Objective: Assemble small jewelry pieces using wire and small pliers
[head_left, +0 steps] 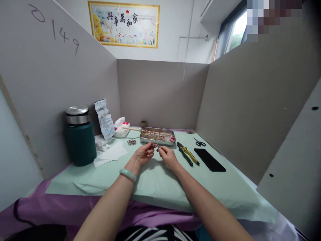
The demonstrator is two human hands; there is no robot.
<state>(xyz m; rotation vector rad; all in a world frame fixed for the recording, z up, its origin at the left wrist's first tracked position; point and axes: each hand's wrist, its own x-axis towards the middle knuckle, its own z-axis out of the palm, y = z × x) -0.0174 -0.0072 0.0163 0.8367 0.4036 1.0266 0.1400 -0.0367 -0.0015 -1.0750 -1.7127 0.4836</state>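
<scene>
My left hand point(143, 154), with a pale green bangle on its wrist, is closed in a pinch in front of the metal tray point(157, 143). What it pinches is too small to make out. Close beside it, my right hand point(167, 156) is closed on a thin pointed metal tool point(157, 144), whose tip meets the left fingertips. The tool's other end is hidden in the hand. Red beads and gold-coloured bits lie in the tray, and a thin wooden stick point(131, 129) rests across its left rim. A small pile of red and silver beaded pieces point(131, 142) lies left of the tray.
Right of my hands lie green-and-yellow pliers point(188, 154), black scissors point(199, 143) and a black phone-like slab point(209, 160). At left stand a green flask point(79, 140), a silver pouch point(104, 118), a tissue pack point(122, 130) and white paper point(111, 154). Grey partitions point(163, 90) enclose the table.
</scene>
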